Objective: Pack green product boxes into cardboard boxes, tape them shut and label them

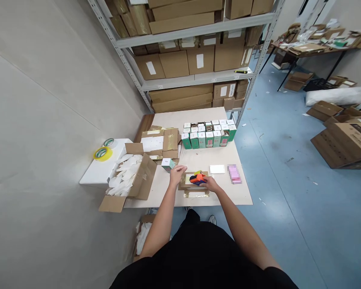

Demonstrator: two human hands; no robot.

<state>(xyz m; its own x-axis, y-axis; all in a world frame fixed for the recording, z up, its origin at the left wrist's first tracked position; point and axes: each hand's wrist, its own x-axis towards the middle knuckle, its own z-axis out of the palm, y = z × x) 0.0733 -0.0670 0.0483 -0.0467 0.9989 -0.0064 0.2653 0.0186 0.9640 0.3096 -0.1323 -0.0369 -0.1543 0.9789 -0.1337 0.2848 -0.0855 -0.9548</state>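
My right hand (211,184) is closed on an orange and dark blue tape dispenser (197,179) with a yellow roll. The dispenser is over a small cardboard box (183,186) with a white label, near the table's front edge. My left hand (177,173) is at the box's left far corner, its fingers stretched out toward the right; whether the fingertips touch the box is unclear. A small white and green carton (167,163) sits just beyond that hand. Taped cardboard with a white strip (196,194) shows at the near side of the box.
Rows of green and white cartons (201,139) stand at the table's back. A white pad (217,169) and pink blurred item (234,174) lie right. Left are flattened cardboard (170,141), an open box of white paper (142,180) and tape rolls (102,153). Shelving (195,79) rises behind.
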